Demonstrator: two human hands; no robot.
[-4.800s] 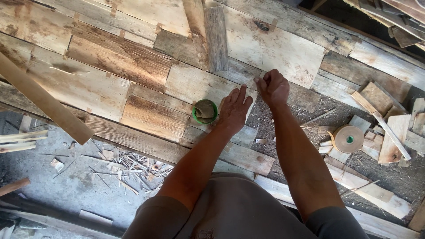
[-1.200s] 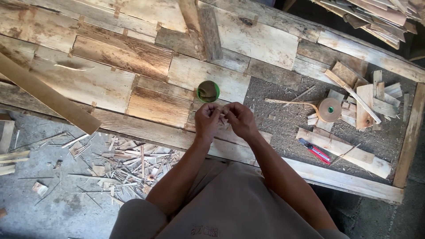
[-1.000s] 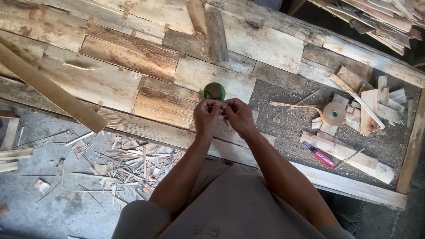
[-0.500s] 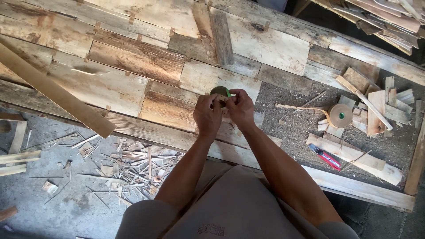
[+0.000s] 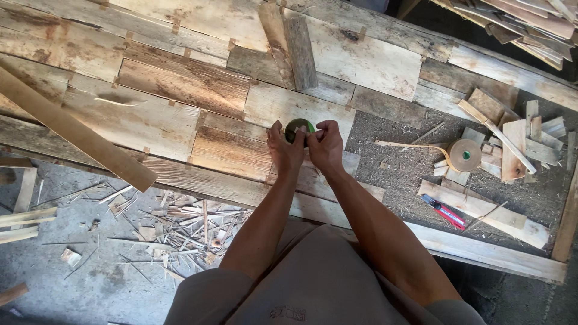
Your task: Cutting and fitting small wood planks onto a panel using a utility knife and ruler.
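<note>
Some seconds back the left hand lay flat beside the small green tin and the right hand was a loose fist apart from it. A second ago both hands had drawn back together toward the body, fingertips meeting just short of the tin. Now they have gone forward again and close on the tin from either side, thumbs and fingers touching its rim, so that its near half is hidden between them.
</note>
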